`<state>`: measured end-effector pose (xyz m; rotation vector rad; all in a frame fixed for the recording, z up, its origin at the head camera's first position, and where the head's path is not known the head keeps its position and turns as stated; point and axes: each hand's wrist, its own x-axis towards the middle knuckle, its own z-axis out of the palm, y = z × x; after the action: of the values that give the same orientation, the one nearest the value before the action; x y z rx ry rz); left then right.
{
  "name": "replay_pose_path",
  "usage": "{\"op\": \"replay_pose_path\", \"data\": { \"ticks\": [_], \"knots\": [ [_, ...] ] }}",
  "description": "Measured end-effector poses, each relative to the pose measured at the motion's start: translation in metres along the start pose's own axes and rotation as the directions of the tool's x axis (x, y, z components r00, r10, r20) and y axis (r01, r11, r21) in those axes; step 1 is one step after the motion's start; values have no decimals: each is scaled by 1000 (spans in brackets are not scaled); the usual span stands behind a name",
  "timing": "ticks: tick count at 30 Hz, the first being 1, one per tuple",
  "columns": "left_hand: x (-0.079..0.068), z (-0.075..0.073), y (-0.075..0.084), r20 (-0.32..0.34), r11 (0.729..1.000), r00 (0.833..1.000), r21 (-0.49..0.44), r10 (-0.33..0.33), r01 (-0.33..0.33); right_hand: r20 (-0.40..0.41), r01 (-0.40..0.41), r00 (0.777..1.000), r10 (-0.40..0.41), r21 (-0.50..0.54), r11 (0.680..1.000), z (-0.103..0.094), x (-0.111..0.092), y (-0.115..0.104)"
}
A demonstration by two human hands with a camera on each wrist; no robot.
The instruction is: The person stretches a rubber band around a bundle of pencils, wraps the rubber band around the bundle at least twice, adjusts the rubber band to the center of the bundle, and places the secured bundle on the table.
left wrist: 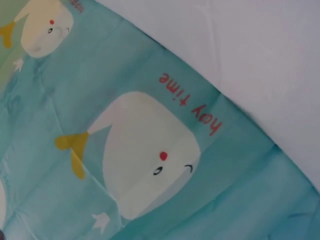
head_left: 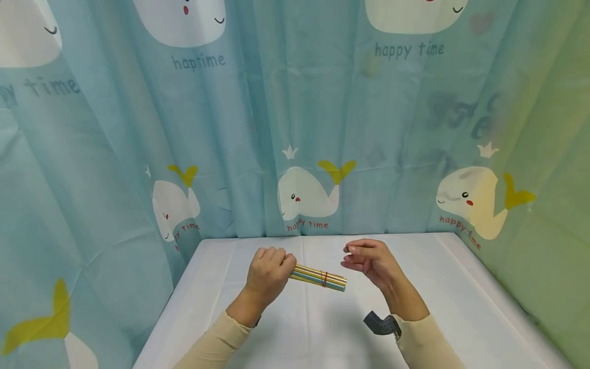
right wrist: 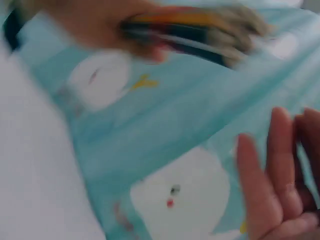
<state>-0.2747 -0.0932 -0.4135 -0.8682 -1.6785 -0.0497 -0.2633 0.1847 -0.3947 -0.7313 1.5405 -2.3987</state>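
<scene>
In the head view my left hand (head_left: 270, 271) grips one end of a bundle of thin coloured sticks (head_left: 318, 277). Yellow, teal and pale sides show, and a red rubber band (head_left: 324, 279) ties them near the free end, which points right. The left fist hides the other end. My right hand (head_left: 369, 261) hovers just beyond that free end, fingers loosely bent and apart, holding nothing. The right wrist view has the right hand (right wrist: 280, 185) at lower right, with the bundle (right wrist: 185, 30) blurred above it. Neither hand nor sticks show in the left wrist view.
A white-covered table (head_left: 332, 328) lies under both hands. Behind it and along its sides hangs a blue-green curtain (head_left: 249, 128) printed with whales. A dark wrist-camera mount (head_left: 382, 324) sticks out at the right cuff.
</scene>
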Motion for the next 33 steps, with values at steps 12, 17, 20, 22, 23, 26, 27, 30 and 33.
{"op": "replay_pose_path", "data": {
  "ticks": [12, 17, 20, 22, 23, 26, 27, 30, 33],
  "knots": [
    [-2, 3, 4, 298, 989, 949, 132, -100, 63, 588, 456, 740, -328, -796, -397, 29, -5, 9],
    [4, 3, 7, 292, 989, 950, 132, -107, 71, 605, 428, 705, -371, -780, -457, 28, 0, 12],
    [6, 4, 7, 263, 981, 955, 171, -140, 96, 585, 414, 716, -381, -795, -444, 28, 0, 14],
    [5, 5, 8, 244, 975, 956, 191, -161, 115, 563, 390, 726, -395, -810, -439, 28, 0, 15],
    [5, 6, 8, 237, 973, 957, 193, -170, 126, 550, 374, 730, -405, -818, -437, 28, 0, 16],
    [5, 8, 12, 219, 971, 958, 191, -184, 142, 511, 328, 738, -440, -842, -428, 27, 1, 17],
    [5, 9, 13, 213, 970, 959, 192, -189, 148, 503, 319, 738, -450, -848, -423, 26, 1, 17],
    [5, 10, 16, 212, 963, 954, 209, -214, 169, 493, 311, 739, -460, -855, -415, 23, 3, 18],
    [6, 11, 18, 242, 953, 940, 239, -243, 185, 495, 312, 739, -456, -852, -419, 21, 4, 20]
  ]
}}
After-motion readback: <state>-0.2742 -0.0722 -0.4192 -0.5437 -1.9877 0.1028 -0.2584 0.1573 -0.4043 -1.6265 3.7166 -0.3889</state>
